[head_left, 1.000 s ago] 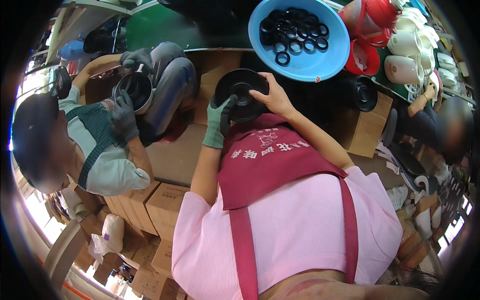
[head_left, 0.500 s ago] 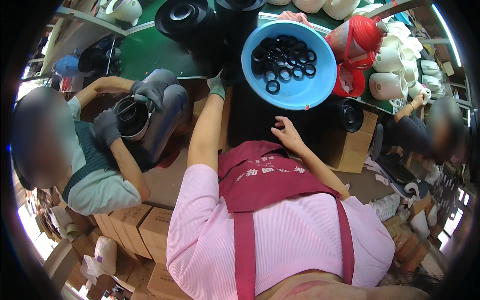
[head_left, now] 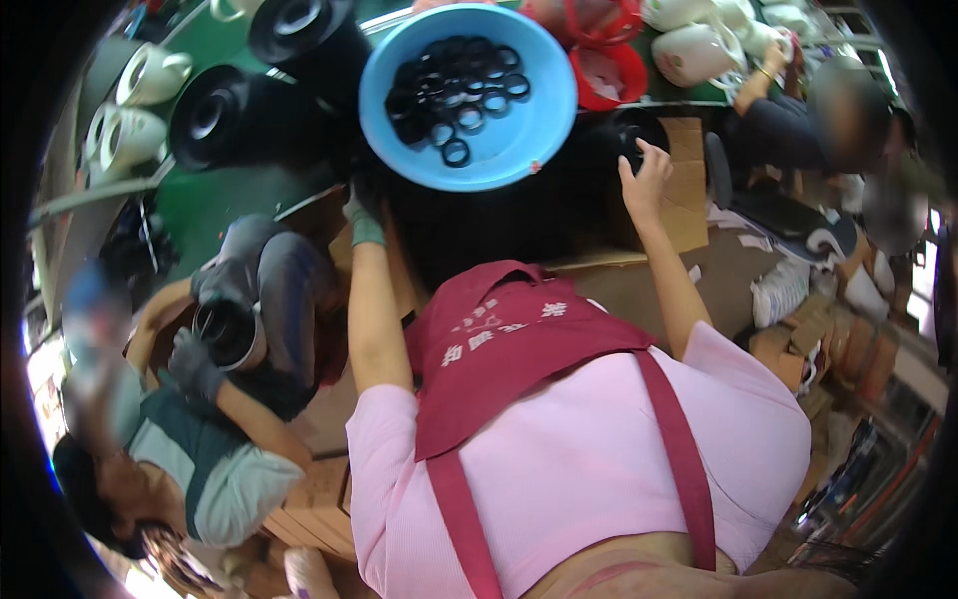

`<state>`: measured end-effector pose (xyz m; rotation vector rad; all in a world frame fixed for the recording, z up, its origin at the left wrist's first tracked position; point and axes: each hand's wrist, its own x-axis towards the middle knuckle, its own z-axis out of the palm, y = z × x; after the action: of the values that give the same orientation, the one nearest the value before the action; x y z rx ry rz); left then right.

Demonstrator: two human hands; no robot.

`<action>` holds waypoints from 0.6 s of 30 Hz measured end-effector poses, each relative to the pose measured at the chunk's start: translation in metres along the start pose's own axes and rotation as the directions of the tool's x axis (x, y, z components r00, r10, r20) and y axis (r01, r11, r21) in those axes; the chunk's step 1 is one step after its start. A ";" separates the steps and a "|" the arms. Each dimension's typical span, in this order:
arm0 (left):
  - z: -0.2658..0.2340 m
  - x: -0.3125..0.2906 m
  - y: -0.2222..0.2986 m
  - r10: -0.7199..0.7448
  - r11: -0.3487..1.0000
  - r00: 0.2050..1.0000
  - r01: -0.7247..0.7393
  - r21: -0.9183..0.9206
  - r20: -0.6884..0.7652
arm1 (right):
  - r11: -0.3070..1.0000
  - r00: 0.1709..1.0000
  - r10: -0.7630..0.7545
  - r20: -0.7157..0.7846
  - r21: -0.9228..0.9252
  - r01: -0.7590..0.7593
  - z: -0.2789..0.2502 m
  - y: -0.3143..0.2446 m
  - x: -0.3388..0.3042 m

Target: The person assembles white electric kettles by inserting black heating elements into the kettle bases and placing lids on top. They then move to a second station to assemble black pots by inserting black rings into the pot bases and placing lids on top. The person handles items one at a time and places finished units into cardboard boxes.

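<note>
My left hand [head_left: 363,212], in a grey-green glove, reaches forward against dark black parts just left of the blue basin. Its fingers are lost in the dark there, so its grip does not show. My bare right hand [head_left: 649,178] is raised with thumb and fingers apart, holding nothing I can see. Behind its fingertips lies a round black part [head_left: 639,127] with ringed grooves; whether they touch is unclear. The light-blue basin [head_left: 524,150] between my hands holds many small black rings [head_left: 469,120].
Large black cylindrical parts [head_left: 215,115] stand on the green bench [head_left: 205,205]. A red tub [head_left: 629,78] and white pots [head_left: 694,52] are at the back right. An open cardboard box [head_left: 687,190] is beside my right hand. On the left, a gloved co-worker handles a pot [head_left: 249,344].
The view has swung, shifting the basin and bench leftward. My right hand has moved from in front of the basin out to the right, beside the round black part. My left arm stays extended.
</note>
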<state>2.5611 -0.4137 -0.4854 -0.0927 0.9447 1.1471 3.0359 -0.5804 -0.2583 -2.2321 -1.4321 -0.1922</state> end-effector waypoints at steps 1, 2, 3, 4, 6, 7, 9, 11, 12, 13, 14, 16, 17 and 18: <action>0.028 -0.020 -0.009 0.205 0.897 0.972 -0.142 0.418 -0.111 | 0.994 0.996 0.074 0.047 -0.082 -0.070 0.004 0.021 -0.002; 0.039 -0.029 -0.014 0.190 0.886 0.967 -0.094 0.453 -0.171 | 0.980 0.989 0.091 0.119 -0.188 -0.067 0.006 0.033 -0.002; 0.039 -0.037 -0.013 0.190 0.873 0.951 -0.049 0.485 -0.245 | 0.959 0.974 0.106 0.202 -0.279 -0.046 0.011 0.045 -0.002; 0.037 -0.047 -0.012 0.192 0.861 0.927 -0.002 0.508 -0.321 | 0.931 0.951 0.121 0.283 -0.365 -0.010 0.014 0.057 -0.003; 0.003 -0.045 -0.026 0.307 0.884 0.900 -0.148 0.444 -0.311 | 0.913 0.948 0.038 0.315 -0.397 0.096 0.023 0.065 -0.005; -0.018 -0.044 -0.031 0.383 0.818 0.895 -0.212 0.535 -0.230 | 0.904 0.947 -0.028 0.321 -0.397 0.162 0.027 0.067 -0.005; -0.046 -0.055 -0.037 0.465 0.685 0.881 -0.295 0.667 -0.088 | 0.878 0.935 -0.169 0.312 -0.384 0.287 0.034 0.073 -0.002; -0.010 -0.100 -0.044 0.422 0.669 0.906 -0.292 0.683 -0.026 | 0.868 0.936 -0.212 0.282 -0.385 0.313 0.034 0.083 -0.013; 0.010 -0.129 -0.044 0.467 0.670 0.884 -0.339 0.660 -0.020 | 0.879 0.962 -0.192 0.193 -0.402 0.256 0.030 0.077 -0.014; 0.024 -0.151 -0.046 0.514 0.673 0.857 -0.390 0.629 -0.019 | 0.887 0.979 -0.180 0.100 -0.414 0.206 0.025 0.064 -0.011; 0.038 -0.171 -0.047 0.556 0.676 0.831 -0.438 0.592 -0.020 | 0.891 0.985 -0.170 0.005 -0.426 0.156 0.017 0.051 -0.007; 0.071 -0.212 -0.041 0.388 0.809 0.921 -0.354 0.469 0.026 | 0.946 0.967 -0.242 -0.083 -0.240 0.217 -0.006 -0.004 0.000; 0.100 -0.233 -0.038 0.337 0.843 0.939 -0.335 0.421 0.071 | 0.927 0.930 -0.358 -0.079 -0.150 0.344 -0.019 -0.038 0.000; 0.126 -0.251 -0.036 0.287 0.872 0.950 -0.313 0.377 0.124 | 0.871 0.868 -0.491 -0.074 -0.024 0.491 -0.025 -0.067 -0.004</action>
<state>2.6425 -0.5490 -0.2502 0.4301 1.1420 1.2127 2.9781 -0.5723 -0.2162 -1.7942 -1.9320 -0.4430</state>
